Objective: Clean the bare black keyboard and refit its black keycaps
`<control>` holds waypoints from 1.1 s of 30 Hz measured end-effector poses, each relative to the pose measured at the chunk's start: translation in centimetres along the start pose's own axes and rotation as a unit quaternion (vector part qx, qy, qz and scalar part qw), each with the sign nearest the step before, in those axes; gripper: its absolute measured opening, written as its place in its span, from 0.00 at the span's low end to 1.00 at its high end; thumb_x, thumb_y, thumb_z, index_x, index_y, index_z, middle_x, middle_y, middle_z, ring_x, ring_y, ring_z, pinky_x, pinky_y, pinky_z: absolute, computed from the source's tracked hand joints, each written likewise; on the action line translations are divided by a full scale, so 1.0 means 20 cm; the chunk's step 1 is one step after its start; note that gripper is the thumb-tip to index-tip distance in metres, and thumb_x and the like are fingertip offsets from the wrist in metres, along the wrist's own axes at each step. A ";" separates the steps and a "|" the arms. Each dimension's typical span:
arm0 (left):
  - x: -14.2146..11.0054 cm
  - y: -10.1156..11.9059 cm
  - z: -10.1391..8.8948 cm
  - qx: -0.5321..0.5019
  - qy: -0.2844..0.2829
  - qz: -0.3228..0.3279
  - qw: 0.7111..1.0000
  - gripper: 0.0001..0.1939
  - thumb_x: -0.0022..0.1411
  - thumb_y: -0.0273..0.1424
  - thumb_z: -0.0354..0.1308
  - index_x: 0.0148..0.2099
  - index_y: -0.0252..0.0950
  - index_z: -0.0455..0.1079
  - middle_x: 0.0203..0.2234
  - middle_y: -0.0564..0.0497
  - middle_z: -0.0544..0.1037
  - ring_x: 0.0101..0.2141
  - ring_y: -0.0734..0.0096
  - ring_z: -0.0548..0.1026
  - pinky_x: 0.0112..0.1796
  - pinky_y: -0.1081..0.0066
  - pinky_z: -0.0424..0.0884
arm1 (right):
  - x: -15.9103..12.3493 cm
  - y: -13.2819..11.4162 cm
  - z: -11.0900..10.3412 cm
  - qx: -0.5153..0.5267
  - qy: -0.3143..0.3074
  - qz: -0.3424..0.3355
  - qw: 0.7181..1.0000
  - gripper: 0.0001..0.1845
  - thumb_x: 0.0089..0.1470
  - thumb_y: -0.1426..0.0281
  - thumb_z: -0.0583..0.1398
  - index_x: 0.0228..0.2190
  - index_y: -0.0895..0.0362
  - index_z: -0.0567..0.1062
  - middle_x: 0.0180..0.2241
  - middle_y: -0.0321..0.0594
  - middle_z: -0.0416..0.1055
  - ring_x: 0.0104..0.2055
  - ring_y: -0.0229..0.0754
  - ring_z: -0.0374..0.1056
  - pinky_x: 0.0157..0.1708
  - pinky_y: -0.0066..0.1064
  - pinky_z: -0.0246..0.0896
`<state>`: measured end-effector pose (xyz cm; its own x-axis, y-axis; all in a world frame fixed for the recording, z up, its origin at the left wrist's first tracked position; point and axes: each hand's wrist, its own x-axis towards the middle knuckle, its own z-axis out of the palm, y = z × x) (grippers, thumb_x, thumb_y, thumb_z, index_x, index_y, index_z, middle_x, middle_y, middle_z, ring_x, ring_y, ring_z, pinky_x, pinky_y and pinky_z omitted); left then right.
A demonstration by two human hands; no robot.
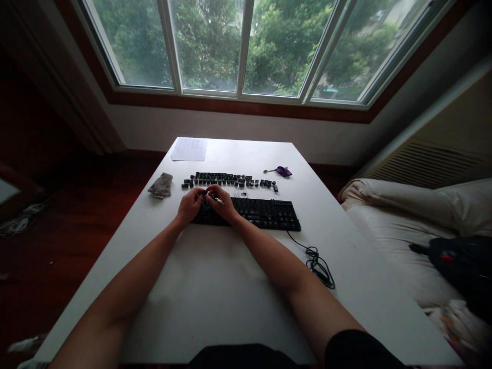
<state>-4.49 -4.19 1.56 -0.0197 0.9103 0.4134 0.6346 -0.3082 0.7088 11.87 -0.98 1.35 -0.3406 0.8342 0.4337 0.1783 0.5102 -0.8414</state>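
Note:
Over the left part of a black keyboard [265,213], my two hands meet with fingertips close together. My left hand [189,206] pinches a small black keycap [204,192]. In my right hand [223,206] is a slim, silvery tool [218,200], its exact kind too small to make out. Just behind the keyboard lie rows of loose black keycaps [219,177]. A small round clear dish [241,195] sits between those rows and the keyboard, right of my hands.
A crumpled grey cloth [160,185] lies at the left of the white table [215,287]. Paper sheets [189,149] rest at the far left corner. Toward the back right is a purple item [283,171] with a brush-like stick. The keyboard's cable [321,266] coils at the right.

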 end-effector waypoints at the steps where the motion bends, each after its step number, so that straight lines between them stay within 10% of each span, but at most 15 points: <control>1: 0.00 0.00 0.00 -0.003 0.002 0.002 1.000 0.12 0.63 0.33 0.51 0.46 0.37 0.72 0.34 0.50 0.78 0.32 0.67 0.73 0.36 0.69 0.68 | 0.00 0.00 0.00 0.004 0.002 -0.004 1.000 0.13 0.53 0.65 0.59 0.42 0.54 0.71 0.34 0.36 0.72 0.34 0.38 0.68 0.36 0.28 0.63; 33: 0.01 -0.03 0.00 -0.072 0.008 -0.014 0.997 0.11 0.63 0.34 0.51 0.45 0.37 0.70 0.27 0.53 0.75 0.28 0.69 0.73 0.33 0.70 0.67 | 0.01 0.04 0.02 -0.005 0.034 -0.045 0.998 0.09 0.56 0.63 0.59 0.36 0.54 0.72 0.33 0.36 0.73 0.34 0.38 0.69 0.37 0.30 0.64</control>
<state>-4.80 -3.90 1.19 -0.0481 0.9151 0.4003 0.5163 -0.3203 0.7943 11.60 -0.58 0.69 -0.2927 0.7972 0.5280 0.1600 0.5852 -0.7949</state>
